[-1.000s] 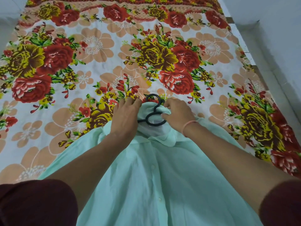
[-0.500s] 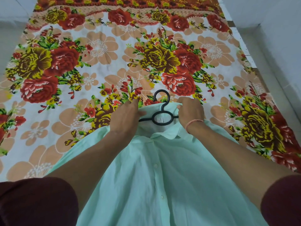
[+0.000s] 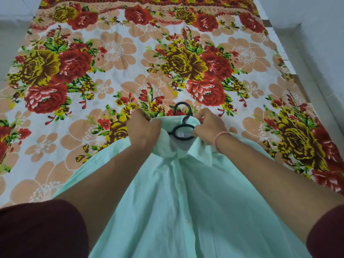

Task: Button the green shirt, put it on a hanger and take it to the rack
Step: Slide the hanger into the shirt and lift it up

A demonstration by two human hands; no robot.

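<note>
One head-worn wide-angle camera is used, aimed forward and down. The left hand (image 3: pixel 144 130) and right hand (image 3: pixel 208 127) are framed close, mid-picture; the floral bedsheet (image 3: pixel 115 53) is taken in beyond, up to the top edge.

Bed (image 3: pixel 279 37) under floral sheet (image 3: pixel 115 53): red and yellow roses, peach blooms on white. Pale grey wall (image 3: pixel 316 19) right. Even light.

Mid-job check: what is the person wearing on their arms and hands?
Short dark maroon sleeves, the left sleeve and right sleeve, cover only the upper arms; the forearms are bare. The left hand wears nothing visible. The right hand has no glove, with a thin pinkish band round its wrist.
</note>
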